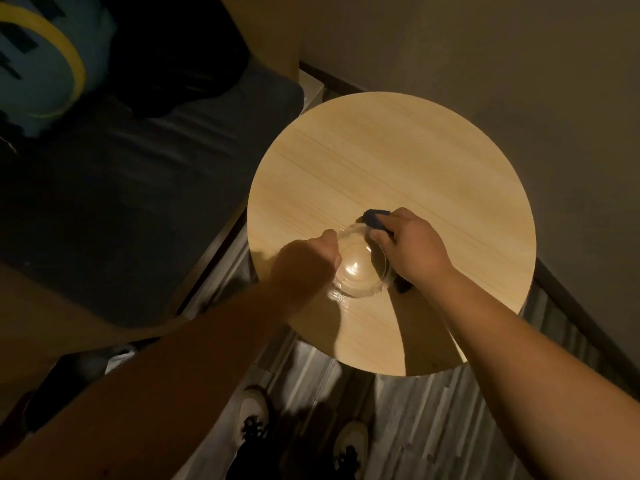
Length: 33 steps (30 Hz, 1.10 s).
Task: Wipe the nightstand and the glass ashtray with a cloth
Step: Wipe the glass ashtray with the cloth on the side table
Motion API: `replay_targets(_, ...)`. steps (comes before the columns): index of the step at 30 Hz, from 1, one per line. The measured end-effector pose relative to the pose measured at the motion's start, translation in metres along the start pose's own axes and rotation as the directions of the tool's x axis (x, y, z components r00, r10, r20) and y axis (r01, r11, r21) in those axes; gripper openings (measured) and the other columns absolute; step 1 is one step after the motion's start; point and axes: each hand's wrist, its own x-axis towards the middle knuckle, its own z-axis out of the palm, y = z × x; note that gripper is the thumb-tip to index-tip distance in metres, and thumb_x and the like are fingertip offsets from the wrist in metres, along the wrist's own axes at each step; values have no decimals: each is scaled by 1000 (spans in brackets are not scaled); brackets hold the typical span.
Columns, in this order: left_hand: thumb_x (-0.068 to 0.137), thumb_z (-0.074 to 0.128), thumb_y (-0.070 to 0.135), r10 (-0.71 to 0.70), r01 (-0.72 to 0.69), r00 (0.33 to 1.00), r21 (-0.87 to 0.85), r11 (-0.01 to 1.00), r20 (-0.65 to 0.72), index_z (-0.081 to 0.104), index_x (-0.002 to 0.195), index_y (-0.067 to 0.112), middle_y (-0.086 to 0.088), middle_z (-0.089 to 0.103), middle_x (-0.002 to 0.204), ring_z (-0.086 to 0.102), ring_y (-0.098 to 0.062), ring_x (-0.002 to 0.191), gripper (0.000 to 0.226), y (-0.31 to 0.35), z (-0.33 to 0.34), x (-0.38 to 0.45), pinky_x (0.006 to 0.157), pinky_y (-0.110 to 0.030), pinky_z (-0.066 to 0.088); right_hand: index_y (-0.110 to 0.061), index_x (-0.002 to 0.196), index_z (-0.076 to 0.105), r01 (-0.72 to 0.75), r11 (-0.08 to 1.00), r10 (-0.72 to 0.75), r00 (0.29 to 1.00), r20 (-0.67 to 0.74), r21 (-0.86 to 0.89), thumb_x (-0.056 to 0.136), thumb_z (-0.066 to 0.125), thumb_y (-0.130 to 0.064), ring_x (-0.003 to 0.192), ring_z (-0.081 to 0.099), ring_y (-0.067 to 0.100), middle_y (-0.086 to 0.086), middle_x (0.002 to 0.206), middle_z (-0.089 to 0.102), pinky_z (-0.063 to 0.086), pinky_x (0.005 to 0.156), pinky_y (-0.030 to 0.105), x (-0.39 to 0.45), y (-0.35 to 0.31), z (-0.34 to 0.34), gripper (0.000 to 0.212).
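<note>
A round, light wooden nightstand [398, 161] fills the middle of the view. A clear glass ashtray [358, 266] sits tilted near its front edge. My left hand [306, 263] grips the ashtray's left rim. My right hand [414, 245] holds a dark blue cloth [375, 216] pressed against the ashtray's right side. Most of the cloth is hidden under my fingers and palm; a dark corner of it shows below my wrist.
A bed with a dark sheet [138, 188] lies to the left, with a blue and yellow cushion [41, 60] on it. A beige wall [519, 64] runs behind and to the right. Two shoes [254, 407] stand on the grey plank floor below.
</note>
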Motion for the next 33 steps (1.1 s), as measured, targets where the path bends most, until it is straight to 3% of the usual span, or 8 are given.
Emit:
replay_targets(6, 91, 54, 9, 181, -182, 983, -19, 983, -28, 66, 84, 3, -6, 56, 52, 49, -19, 39, 15, -18, -7, 21, 40, -26, 43, -16, 117, 63, 98, 987, -89, 993, 75, -127, 96, 49, -31, 89, 54, 26, 7, 103, 57, 37, 66, 32, 4, -2, -2, 29)
replay_targets(9, 103, 29, 19, -31, 42, 993, -98, 994, 113, 59, 99, 8, -7, 61, 75, 61, -18, 59, 32, -1, -7, 2, 54, -27, 48, -13, 112, 63, -26, 995, 22, 999, -47, -99, 96, 48, -30, 88, 56, 29, 8, 103, 58, 34, 63, 30, -10, -3, 7, 27)
replay_targets(12, 101, 35, 31, -338, 401, 910, -307, 863, 239, 52, 102, 10, -3, 59, 73, 61, -17, 63, 27, 18, -3, -13, 58, -26, 47, -11, 105, 64, -179, 982, 170, 974, -151, -55, 96, 48, -31, 80, 55, 28, 10, 99, 59, 32, 59, 29, -26, -4, 16, 27)
replay_targets(14, 101, 37, 29, -372, 446, 890, -336, 830, 262, 52, 103, 11, 0, 55, 70, 56, -14, 60, 24, 23, -1, -14, 58, -25, 47, -11, 103, 65, -229, 973, 223, 960, -170, -18, 97, 48, -31, 75, 52, 25, 10, 97, 58, 32, 58, 29, -34, -4, 19, 27)
replay_targets(20, 96, 53, 11, -27, 43, 997, -241, 970, 68, 61, 89, 0, -10, 62, 60, 64, -22, 51, 15, -1, -2, -5, 50, -29, 53, -15, 106, 67, -115, 993, 115, 993, -36, -6, 96, 50, -31, 80, 53, 24, 7, 97, 56, 39, 61, 32, -16, 2, 7, 25)
replay_targets(25, 81, 69, 9, 225, -226, 974, -19, 974, -21, 65, 77, 4, -6, 55, 49, 50, -19, 36, 7, -15, -12, 8, 39, -24, 42, -19, 119, 62, 124, 987, -112, 987, 116, -104, 96, 49, -34, 92, 54, 25, 4, 105, 56, 40, 68, 32, 0, 0, 0, 31)
replay_targets(29, 77, 72, 6, 264, -265, 964, -155, 952, -29, 64, 80, -1, -11, 52, 47, 41, -26, 34, 11, -18, -17, 17, 39, -25, 28, -21, 123, 59, 177, 980, -160, 972, 172, -88, 97, 49, -32, 98, 53, 25, 5, 108, 58, 39, 70, 32, 2, -3, -5, 31)
replay_targets(33, 100, 37, 27, 122, -72, 966, -217, 973, 228, 54, 110, 5, -5, 53, 70, 38, -21, 53, 29, -15, -6, 17, 51, -32, 27, -15, 118, 63, 60, 987, -78, 990, 119, 148, 95, 53, -25, 99, 54, 20, 5, 113, 57, 38, 79, 27, -12, 10, -21, 27)
